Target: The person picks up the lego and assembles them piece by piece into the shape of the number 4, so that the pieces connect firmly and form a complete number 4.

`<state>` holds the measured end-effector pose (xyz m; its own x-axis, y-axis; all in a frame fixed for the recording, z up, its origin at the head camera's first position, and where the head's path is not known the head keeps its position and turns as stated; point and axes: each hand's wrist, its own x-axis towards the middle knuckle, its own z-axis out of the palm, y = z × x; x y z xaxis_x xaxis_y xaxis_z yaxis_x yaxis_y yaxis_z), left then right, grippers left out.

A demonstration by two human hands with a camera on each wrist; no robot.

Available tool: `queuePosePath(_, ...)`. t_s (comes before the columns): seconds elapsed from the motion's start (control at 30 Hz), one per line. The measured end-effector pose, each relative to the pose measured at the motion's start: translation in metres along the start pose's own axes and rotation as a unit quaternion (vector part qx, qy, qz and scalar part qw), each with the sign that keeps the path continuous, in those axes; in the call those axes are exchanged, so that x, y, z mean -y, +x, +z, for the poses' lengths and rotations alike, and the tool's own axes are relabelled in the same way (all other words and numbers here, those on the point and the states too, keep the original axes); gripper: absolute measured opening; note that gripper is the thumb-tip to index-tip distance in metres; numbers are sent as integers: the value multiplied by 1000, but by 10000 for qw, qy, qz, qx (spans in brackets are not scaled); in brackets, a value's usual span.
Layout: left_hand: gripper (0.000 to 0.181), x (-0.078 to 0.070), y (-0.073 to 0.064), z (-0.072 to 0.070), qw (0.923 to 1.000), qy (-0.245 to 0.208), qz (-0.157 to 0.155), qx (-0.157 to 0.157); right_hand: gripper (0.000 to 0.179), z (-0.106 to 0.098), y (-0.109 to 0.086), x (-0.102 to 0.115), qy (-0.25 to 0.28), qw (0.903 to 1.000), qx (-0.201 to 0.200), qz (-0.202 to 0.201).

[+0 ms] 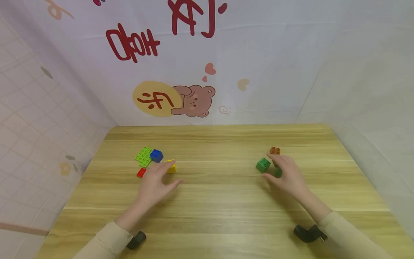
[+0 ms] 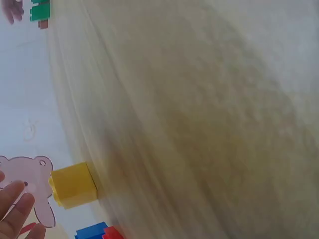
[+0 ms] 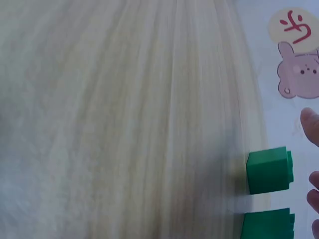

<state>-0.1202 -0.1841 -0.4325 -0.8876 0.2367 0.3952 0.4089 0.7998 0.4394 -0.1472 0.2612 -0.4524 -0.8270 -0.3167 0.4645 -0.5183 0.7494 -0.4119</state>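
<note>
My left hand point(image 1: 156, 184) hovers by a yellow block point(image 1: 172, 167), thumb and fingers spread apart and holding nothing. Beyond its fingers lie a blue block point(image 1: 156, 155), a lime green studded plate point(image 1: 144, 157) and a small red block point(image 1: 141, 173). On the other side, my right hand point(image 1: 288, 177) is spread over a second group. A green block point(image 1: 263, 165) sits just left of its fingers, and another green block point(image 1: 278, 172) is partly hidden under the hand. Behind them is a brown block point(image 1: 275, 150). In the right wrist view both green blocks stand apart from the fingertips point(image 3: 310, 124).
A wooden table point(image 1: 213, 201) carries everything, with a printed white cloth point(image 1: 275, 54) hanging behind it and at both sides. Black wrist fittings point(image 1: 307, 233) show beneath each forearm, and beige sleeves cover the arms.
</note>
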Motion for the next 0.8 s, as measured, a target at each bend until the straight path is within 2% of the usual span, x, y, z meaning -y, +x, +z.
queuePosePath(0.17,65,8,1,1,9985,-425,-278,-212,69,1,2,-6,1,9997,19,257)
queuePosePath(0.3,67,14,2,1,9942,-847,-607,-263,68,2,5,-9,-33,9991,67,417)
queuePosePath(0.43,68,20,4,1,9876,-1244,-950,-124,67,5,6,-13,-48,9981,174,587)
queuePosePath(0.57,69,26,7,0,9831,-1382,-1197,23,66,7,6,-16,18,9971,231,721)
queuePosePath(0.8,73,35,11,1,9793,-1477,-1361,256,64,9,7,-19,41,9963,283,812)
